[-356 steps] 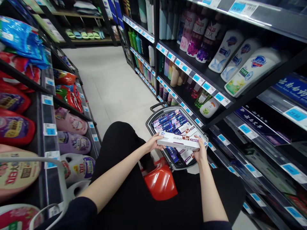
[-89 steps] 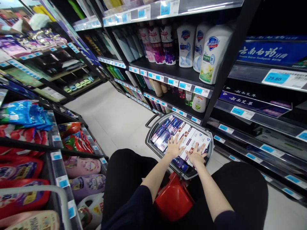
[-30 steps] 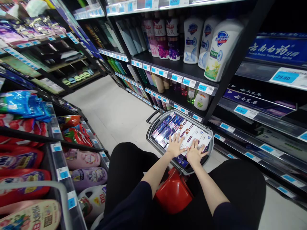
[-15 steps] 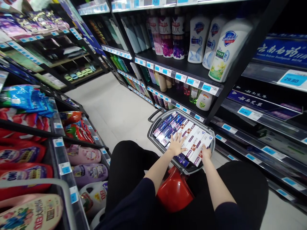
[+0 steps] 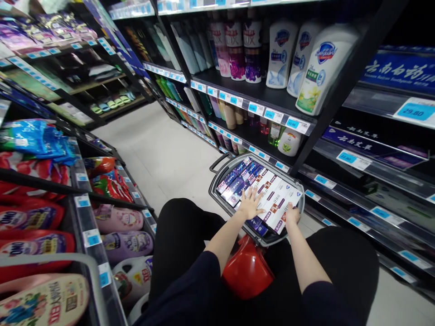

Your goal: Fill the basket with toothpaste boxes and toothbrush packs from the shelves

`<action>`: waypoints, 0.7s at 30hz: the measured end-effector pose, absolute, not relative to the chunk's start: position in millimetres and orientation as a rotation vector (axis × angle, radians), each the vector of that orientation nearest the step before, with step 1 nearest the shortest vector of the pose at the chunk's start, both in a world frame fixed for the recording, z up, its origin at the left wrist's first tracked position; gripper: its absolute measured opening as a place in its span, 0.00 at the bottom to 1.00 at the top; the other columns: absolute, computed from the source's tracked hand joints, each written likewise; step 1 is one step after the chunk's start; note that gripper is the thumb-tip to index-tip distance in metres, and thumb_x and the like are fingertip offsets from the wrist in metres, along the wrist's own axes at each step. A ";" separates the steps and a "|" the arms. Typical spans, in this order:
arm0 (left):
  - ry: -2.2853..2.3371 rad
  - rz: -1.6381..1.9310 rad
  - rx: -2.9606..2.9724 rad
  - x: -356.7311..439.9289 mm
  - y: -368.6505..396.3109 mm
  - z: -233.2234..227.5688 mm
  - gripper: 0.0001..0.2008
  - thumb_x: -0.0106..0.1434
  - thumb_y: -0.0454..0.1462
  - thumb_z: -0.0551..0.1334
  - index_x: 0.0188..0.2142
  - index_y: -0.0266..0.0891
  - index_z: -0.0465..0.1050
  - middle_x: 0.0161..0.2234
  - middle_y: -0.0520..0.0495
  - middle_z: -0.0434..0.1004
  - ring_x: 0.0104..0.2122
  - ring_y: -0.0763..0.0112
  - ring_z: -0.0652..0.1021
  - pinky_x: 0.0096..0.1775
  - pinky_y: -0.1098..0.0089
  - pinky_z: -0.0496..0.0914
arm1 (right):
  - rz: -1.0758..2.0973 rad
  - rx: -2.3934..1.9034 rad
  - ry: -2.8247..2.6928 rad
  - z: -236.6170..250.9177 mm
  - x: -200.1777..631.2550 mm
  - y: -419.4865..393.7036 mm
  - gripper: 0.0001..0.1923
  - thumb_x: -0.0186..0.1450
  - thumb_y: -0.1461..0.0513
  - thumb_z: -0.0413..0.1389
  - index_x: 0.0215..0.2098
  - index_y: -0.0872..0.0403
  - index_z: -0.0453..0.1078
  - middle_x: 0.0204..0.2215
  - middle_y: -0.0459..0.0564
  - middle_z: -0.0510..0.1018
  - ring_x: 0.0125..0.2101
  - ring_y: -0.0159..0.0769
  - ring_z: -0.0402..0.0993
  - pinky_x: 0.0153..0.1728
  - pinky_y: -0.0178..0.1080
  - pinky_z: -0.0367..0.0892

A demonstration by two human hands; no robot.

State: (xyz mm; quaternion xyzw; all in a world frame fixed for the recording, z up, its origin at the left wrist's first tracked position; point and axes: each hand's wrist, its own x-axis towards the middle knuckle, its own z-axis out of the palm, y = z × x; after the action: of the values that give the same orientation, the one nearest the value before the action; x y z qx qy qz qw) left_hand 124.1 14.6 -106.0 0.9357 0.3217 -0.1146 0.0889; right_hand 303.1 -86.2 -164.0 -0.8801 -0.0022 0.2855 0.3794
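Note:
A grey-rimmed shopping basket (image 5: 222, 206) stands between my knees, packed with flat boxes that look like toothpaste boxes. White boxes (image 5: 277, 192) with brown and purple print lie on top at its right side; dark blue boxes (image 5: 240, 177) fill its left side. My left hand (image 5: 250, 204) rests flat on the white boxes with its fingers spread. At the right end of the same boxes, my right hand (image 5: 292, 215) has its thumb on top and its fingers bent down near the basket's rim. Those fingertips are partly hidden.
Red glossy plastic (image 5: 248, 271) shows below the basket. Shelves with body wash bottles (image 5: 326, 68) rise ahead, and toothpaste shelves (image 5: 390, 154) stand close on the right. Detergent bottles (image 5: 127, 244) line the left. Pale floor (image 5: 149, 154) runs along the aisle.
My right hand has shifted slightly and its fingers are bent more at the boxes' end. My left hand stays spread in place.

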 end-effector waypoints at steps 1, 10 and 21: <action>0.959 -0.339 2.786 123.9 14.6 -106.3 0.43 0.59 0.62 0.44 0.67 0.42 0.39 0.67 0.37 0.33 0.65 0.44 0.39 0.59 0.38 0.38 | 0.734 -2.285 0.004 -162.0 302.3 -85.0 0.23 0.64 0.54 0.48 0.48 0.64 0.65 0.48 0.71 0.72 0.54 0.54 0.64 0.53 0.53 0.60; 0.937 -0.318 2.793 122.9 16.2 -112.5 0.45 0.58 0.63 0.43 0.67 0.42 0.36 0.68 0.37 0.30 0.65 0.45 0.37 0.59 0.38 0.36 | 0.734 -2.436 -0.057 -146.0 289.8 -78.4 0.30 0.64 0.52 0.49 0.54 0.68 0.57 0.52 0.74 0.66 0.56 0.53 0.61 0.55 0.47 0.57; 0.932 -0.329 2.793 122.7 16.4 -112.6 0.45 0.58 0.63 0.44 0.67 0.42 0.34 0.68 0.38 0.31 0.65 0.47 0.36 0.59 0.38 0.34 | 0.730 -2.407 -0.043 -140.0 287.1 -79.3 0.33 0.62 0.51 0.53 0.55 0.68 0.55 0.52 0.76 0.66 0.55 0.54 0.63 0.53 0.48 0.61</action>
State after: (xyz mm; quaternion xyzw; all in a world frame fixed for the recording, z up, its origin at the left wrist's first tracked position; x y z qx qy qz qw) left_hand 122.7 16.4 -112.6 0.9389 0.3134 -0.1106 0.0894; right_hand 287.1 -79.3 -140.0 -0.9103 -0.0164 0.2763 0.3078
